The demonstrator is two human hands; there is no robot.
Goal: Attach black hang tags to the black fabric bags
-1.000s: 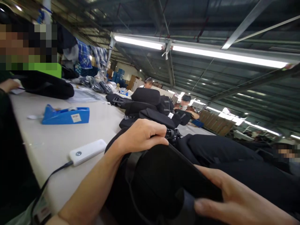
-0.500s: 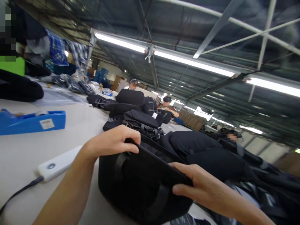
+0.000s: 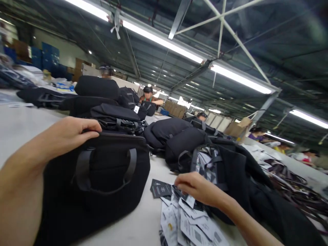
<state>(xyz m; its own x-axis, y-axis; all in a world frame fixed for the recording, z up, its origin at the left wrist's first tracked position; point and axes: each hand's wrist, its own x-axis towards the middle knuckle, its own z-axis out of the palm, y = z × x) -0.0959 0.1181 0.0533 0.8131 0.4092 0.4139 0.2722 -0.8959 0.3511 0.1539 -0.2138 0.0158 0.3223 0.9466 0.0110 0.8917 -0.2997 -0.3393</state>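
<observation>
My left hand [image 3: 69, 135] grips the top edge of a black bag [image 3: 102, 184] that stands upright on the white table [image 3: 17, 119], its carry handle hanging down the front. My right hand [image 3: 197, 188] rests low over a loose pile of black and white paper tags [image 3: 184, 218] lying to the right of the bag, fingers curled down onto the top cards. Whether a card is pinched between the fingers is not visible.
More black bags [image 3: 112, 112] are stacked behind the held one, and others [image 3: 179, 140] lie to the right with straps and plastic sleeves. Several people work at the far end of the table. Cardboard boxes [image 3: 235, 128] stand beyond.
The view has swung right. My right hand left the bag's top edge and dropped onto the tag pile. My left hand stays on the bag. The blue tape dispenser and white device are out of view.
</observation>
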